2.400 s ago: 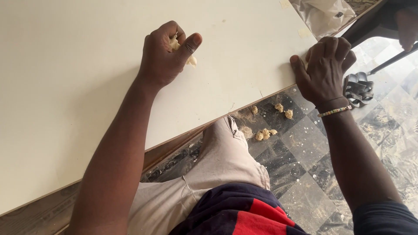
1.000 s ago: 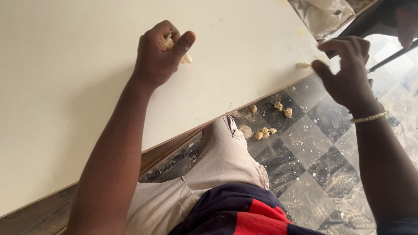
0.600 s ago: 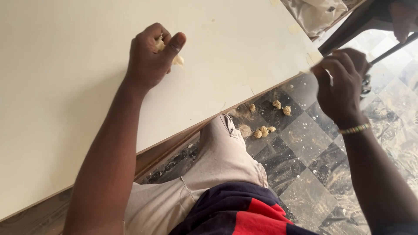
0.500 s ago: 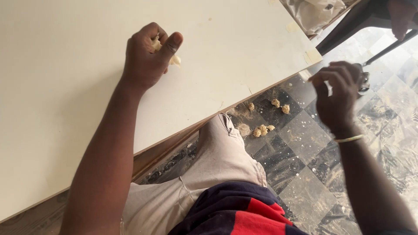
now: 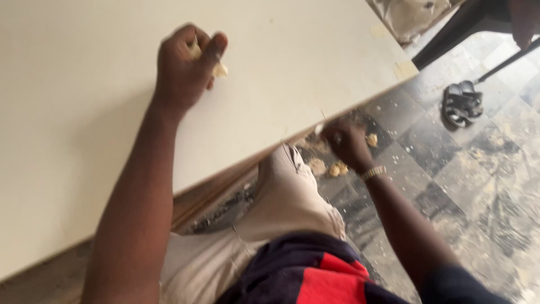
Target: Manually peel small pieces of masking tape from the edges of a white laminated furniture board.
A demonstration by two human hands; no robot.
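A large cream board (image 5: 84,124) lies slanted in front of me. My left hand (image 5: 183,67) rests on it near the top, fingers curled around a crumpled yellowish lump (image 5: 219,70) that presses on the surface. My right hand (image 5: 346,141), with a metal bracelet (image 5: 373,173) on the wrist, hangs below the board's lower edge, over the floor. It is blurred, with its fingers closed and a small pale scrap (image 5: 319,129) at the fingertips. Several yellowish crumbs (image 5: 337,169) lie on the floor just beside that hand.
My knee in beige trousers (image 5: 287,191) pokes out under the board edge. The floor is dusty dark tile (image 5: 478,180). A black sandal (image 5: 461,104) lies at the right, near a dark furniture leg (image 5: 450,39). Crumpled plastic sheeting (image 5: 410,17) sits at the top right.
My right hand left the board's right edge, pinched a small pale scrap and dropped down below the edge toward the floor. The left hand stayed put on the board with its lump.
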